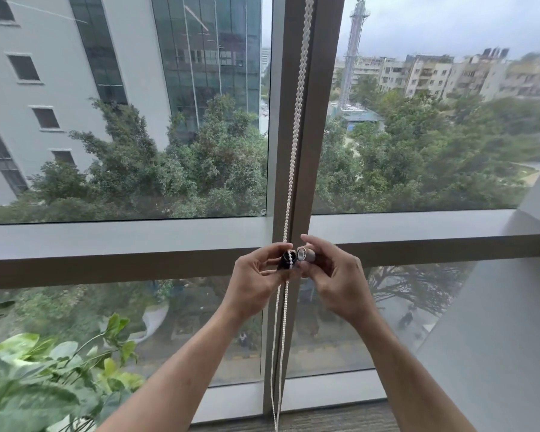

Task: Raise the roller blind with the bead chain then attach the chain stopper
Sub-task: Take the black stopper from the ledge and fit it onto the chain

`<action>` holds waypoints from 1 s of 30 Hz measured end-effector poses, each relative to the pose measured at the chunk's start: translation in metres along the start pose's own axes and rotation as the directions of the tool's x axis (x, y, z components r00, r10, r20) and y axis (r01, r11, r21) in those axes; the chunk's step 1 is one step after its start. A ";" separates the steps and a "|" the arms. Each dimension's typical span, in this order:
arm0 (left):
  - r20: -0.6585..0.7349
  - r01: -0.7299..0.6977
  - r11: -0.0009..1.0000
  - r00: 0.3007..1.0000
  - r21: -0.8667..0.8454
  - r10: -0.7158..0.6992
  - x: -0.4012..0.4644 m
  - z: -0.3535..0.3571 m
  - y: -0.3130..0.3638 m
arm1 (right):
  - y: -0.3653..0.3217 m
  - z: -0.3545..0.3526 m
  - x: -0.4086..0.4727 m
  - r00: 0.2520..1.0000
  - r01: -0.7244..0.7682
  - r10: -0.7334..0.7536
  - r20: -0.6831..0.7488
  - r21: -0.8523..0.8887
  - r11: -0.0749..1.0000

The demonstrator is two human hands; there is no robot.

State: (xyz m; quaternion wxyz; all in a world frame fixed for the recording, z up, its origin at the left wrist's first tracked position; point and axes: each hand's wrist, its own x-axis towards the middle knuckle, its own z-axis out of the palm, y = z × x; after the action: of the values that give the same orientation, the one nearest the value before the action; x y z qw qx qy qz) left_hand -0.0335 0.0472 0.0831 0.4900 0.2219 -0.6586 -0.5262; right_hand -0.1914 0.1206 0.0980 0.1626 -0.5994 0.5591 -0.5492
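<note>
A white bead chain (297,120) hangs in two strands down the brown window mullion (320,120) and runs on below my hands toward the floor. At rail height my left hand (256,275) pinches the dark half of the chain stopper (286,259), with the chain lying in its groove. My right hand (334,275) holds the other half of the stopper (304,254), its pale inside facing me, right beside the dark half. The two halves are spread apart. No blind fabric shows in the glass.
A leafy green plant (44,375) stands at the lower left by the glass. The horizontal window rail (122,263) crosses behind my hands. A grey wall (496,338) closes in on the right. Carpet (325,419) shows at the bottom.
</note>
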 end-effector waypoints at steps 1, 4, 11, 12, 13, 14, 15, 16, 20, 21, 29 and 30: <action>-0.002 -0.003 1.000 1.000 0.001 0.003 0.000 0.000 0.000 | -0.003 -0.001 0.000 1.000 0.013 -0.013 -0.014 0.002 1.000; 0.006 -0.009 1.000 1.000 0.020 0.009 -0.001 -0.002 0.000 | -0.010 -0.005 0.002 0.999 0.035 -0.035 -0.026 -0.008 0.999; 0.009 -0.010 0.999 1.000 0.037 0.010 -0.001 -0.005 0.001 | -0.028 -0.006 0.007 0.984 0.177 -0.174 0.035 -0.127 0.976; 0.011 -0.012 0.999 1.000 0.036 0.012 -0.001 -0.005 0.002 | -0.030 -0.006 0.007 0.981 0.196 -0.192 0.040 -0.141 0.970; 0.016 -0.016 0.999 1.000 0.034 0.015 -0.001 -0.005 0.003 | -0.032 -0.005 0.008 0.977 0.215 -0.211 0.045 -0.160 0.963; 0.021 -0.019 0.999 1.000 0.033 0.018 -0.001 -0.006 0.004 | -0.033 -0.005 0.008 0.972 0.233 -0.228 0.051 -0.184 0.955; 0.027 -0.023 0.999 0.999 0.033 0.022 -0.002 -0.006 0.005 | -0.035 -0.004 0.008 0.968 0.249 -0.242 0.060 -0.206 0.946; 0.032 -0.026 0.999 0.999 0.033 0.025 -0.002 -0.007 0.006 | -0.037 -0.004 0.009 0.965 0.261 -0.251 0.072 -0.223 0.939; 0.037 -0.027 0.999 0.999 0.042 0.025 -0.004 -0.008 0.006 | -0.042 0.000 0.009 0.955 0.290 -0.260 0.145 -0.267 0.919; 0.038 -0.026 0.999 0.999 0.047 0.024 -0.004 -0.009 0.006 | -0.044 0.000 0.010 0.953 0.297 -0.263 0.154 -0.276 0.914; 0.092 -0.007 0.997 0.996 0.076 0.000 -0.001 -0.019 0.013 | -0.050 0.001 0.012 0.944 0.312 -0.270 0.188 -0.254 0.915; 0.100 -0.009 0.997 0.995 0.075 0.002 -0.001 -0.019 0.014 | -0.051 0.002 0.012 0.942 0.321 -0.278 0.187 -0.258 0.911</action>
State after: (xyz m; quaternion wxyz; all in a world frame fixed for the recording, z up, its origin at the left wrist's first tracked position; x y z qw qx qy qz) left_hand -0.0133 0.0438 0.0946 0.4491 0.2117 -0.7024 -0.5100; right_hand -0.1679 0.1257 0.1443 0.0289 -0.7338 0.5201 -0.4361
